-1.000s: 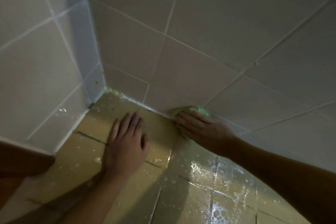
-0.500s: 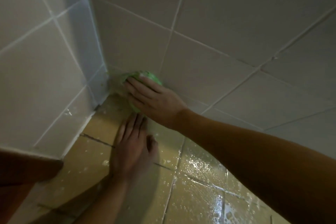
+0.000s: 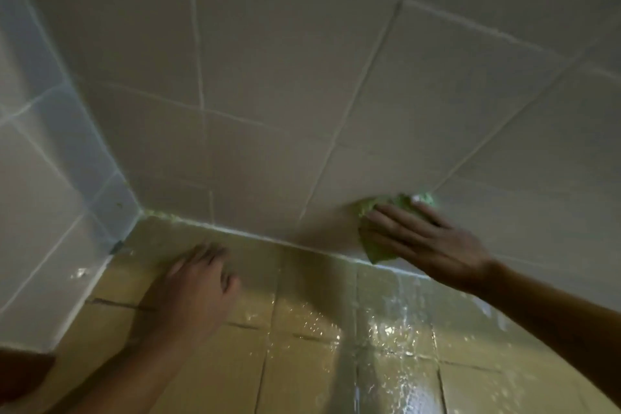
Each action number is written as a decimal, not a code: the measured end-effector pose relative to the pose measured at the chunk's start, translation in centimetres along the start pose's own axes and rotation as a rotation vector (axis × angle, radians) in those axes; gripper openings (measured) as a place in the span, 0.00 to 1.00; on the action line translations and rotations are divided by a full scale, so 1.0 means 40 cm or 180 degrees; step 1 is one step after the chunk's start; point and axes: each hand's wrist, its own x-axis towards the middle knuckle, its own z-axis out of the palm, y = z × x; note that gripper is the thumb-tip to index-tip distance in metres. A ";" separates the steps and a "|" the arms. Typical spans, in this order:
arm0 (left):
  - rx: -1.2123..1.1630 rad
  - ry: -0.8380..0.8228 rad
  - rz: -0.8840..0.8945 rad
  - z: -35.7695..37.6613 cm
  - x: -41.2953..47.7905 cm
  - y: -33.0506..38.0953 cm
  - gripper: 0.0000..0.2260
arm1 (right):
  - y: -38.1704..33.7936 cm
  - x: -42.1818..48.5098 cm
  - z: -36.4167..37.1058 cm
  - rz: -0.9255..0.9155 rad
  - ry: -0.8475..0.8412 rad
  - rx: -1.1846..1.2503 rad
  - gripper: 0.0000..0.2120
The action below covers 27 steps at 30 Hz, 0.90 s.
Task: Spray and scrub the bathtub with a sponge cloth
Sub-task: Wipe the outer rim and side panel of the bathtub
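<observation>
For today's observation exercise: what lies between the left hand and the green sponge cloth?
In the head view, only bare wet yellow tile and the white seam separate the left hand from the sponge cloth.

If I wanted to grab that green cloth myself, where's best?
Probably the lower corner of the sponge cloth, from below: it pokes out under the right hand, whose flat fingers pin the rest against the wall tile.

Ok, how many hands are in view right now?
2. The left hand rests flat on the wet yellow tiles near the corner; the right hand presses the green sponge cloth against the wall just above the seam.
</observation>
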 end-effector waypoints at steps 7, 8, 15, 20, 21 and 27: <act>-0.0309 0.1758 0.2070 -0.361 0.221 0.294 0.26 | 0.156 0.158 -0.239 0.2321 0.1781 0.0127 0.34; -0.0228 0.1919 0.2215 -0.413 0.259 0.336 0.26 | 0.166 0.144 -0.247 0.2625 0.1866 0.0165 0.35; 0.0848 0.2313 0.3320 -0.648 0.438 0.573 0.31 | 0.227 -0.039 -0.234 0.5589 0.2945 0.1651 0.36; 0.1067 0.2377 0.3675 -0.693 0.462 0.703 0.30 | 0.394 -0.075 -0.294 0.7604 0.4077 0.2263 0.38; 0.1084 0.2393 0.3680 -0.695 0.462 0.717 0.30 | 0.416 -0.053 -0.327 0.7410 0.4164 0.2105 0.37; 0.1346 0.2604 0.3654 -0.697 0.471 0.756 0.30 | 0.419 -0.005 -0.375 0.6110 0.3542 0.1533 0.35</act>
